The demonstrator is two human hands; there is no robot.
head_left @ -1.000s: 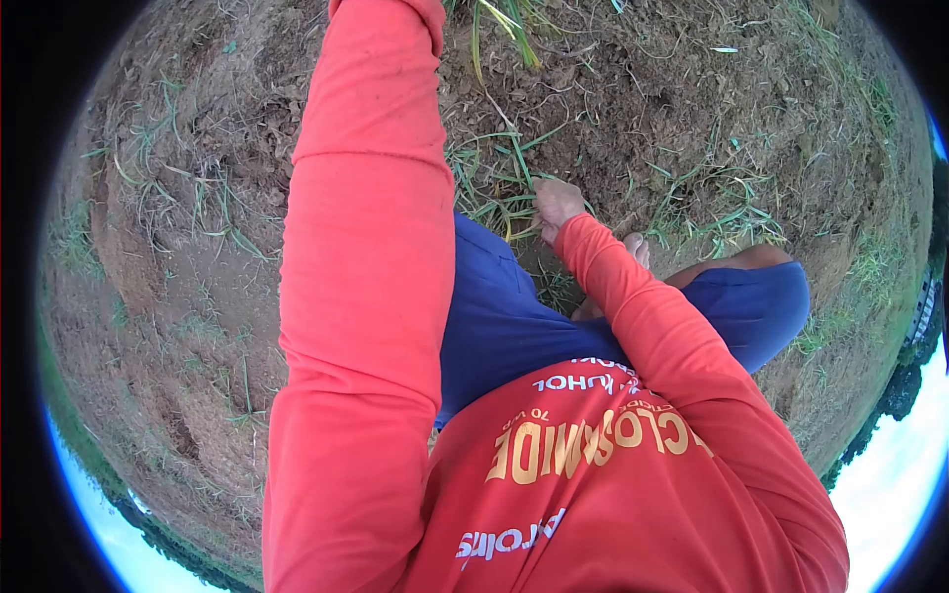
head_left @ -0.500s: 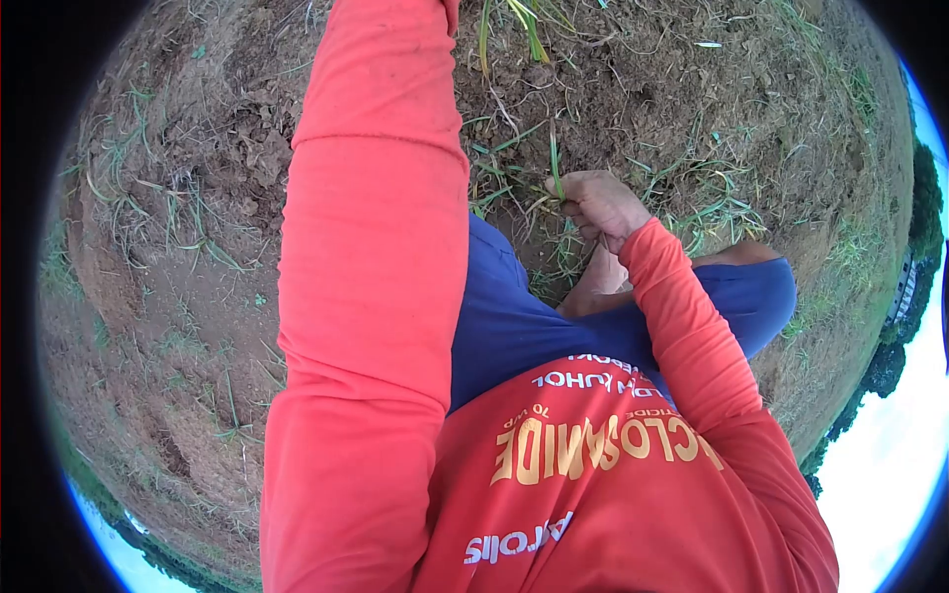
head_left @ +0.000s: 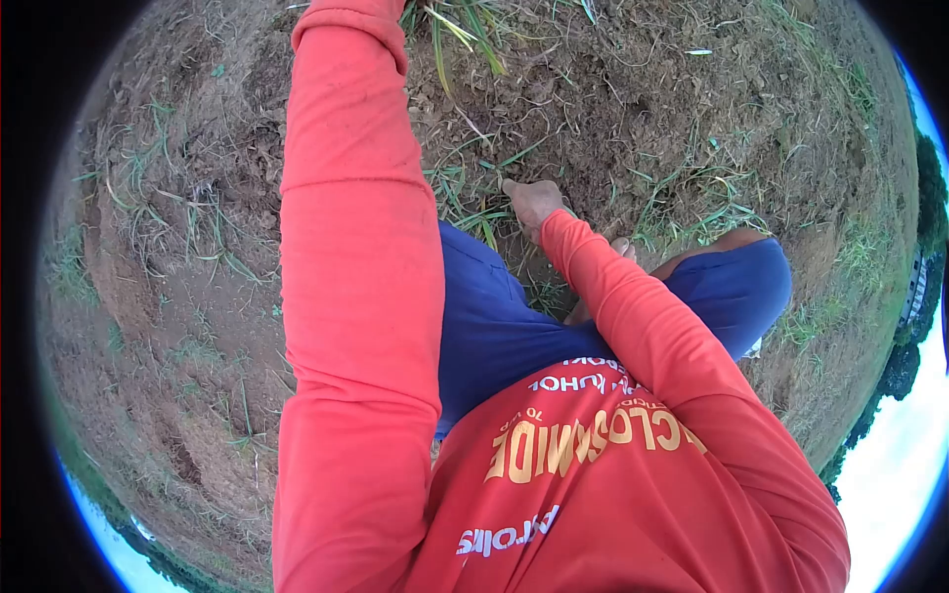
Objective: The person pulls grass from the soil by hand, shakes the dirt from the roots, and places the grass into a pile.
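My right hand (head_left: 537, 206) is low over the soil, back upward, its fingers curled in and largely hidden. The thumb side points left toward a tuft of green grass (head_left: 473, 210) by my knee. What the fingers hold cannot be made out. My left arm, in a red sleeve (head_left: 361, 247), stretches up past the top edge, so the left hand lies out of frame. Long green and pale grass blades (head_left: 473, 35) hang beside its cuff (head_left: 351, 18).
Brown, crumbly soil (head_left: 633, 109) with scattered grass surrounds me. My bent legs in blue trousers (head_left: 504, 306) and a bare foot (head_left: 625, 247) are close to the right arm. Cut grass (head_left: 707, 203) lies farther right. Trees (head_left: 926, 198) line the far edge.
My right hand has moved left and lower, and the upright grass blade it pinched no longer shows. The left arm has shifted left, and the grass blades by its cuff moved with it.
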